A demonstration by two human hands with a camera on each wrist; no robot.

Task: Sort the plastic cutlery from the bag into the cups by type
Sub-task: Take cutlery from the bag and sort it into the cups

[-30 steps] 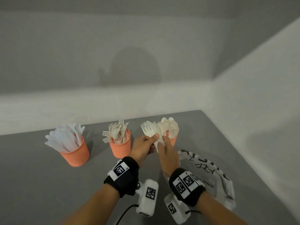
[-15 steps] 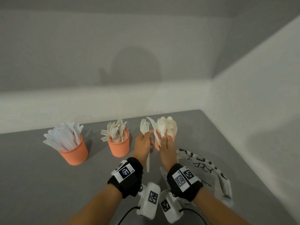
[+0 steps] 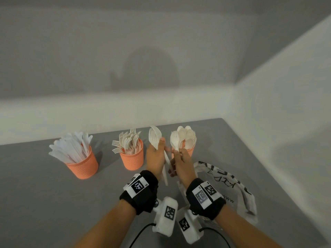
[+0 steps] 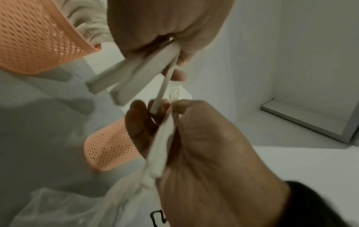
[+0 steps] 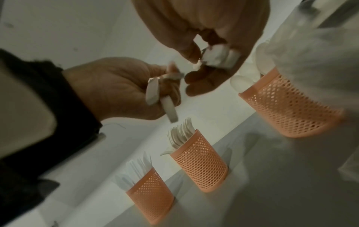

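Three orange mesh cups stand in a row on the grey table: knives at left, forks in the middle, spoons at right. My left hand grips a small bunch of white cutlery, heads up, between the fork and spoon cups. Its handles stick out below the fingers. My right hand pinches other white pieces just in front of the spoon cup. One thin handle runs between the two hands. The plastic bag lies flat under my right wrist.
The table ends at a white wall behind the cups and another wall at the right. In the right wrist view the cups show as knives, forks, spoons. Camera cables trail near the front edge.
The single bunch both hands held has been split. My left hand kept some pieces and turned them upright, while my right hand drew the others toward the spoon cup.
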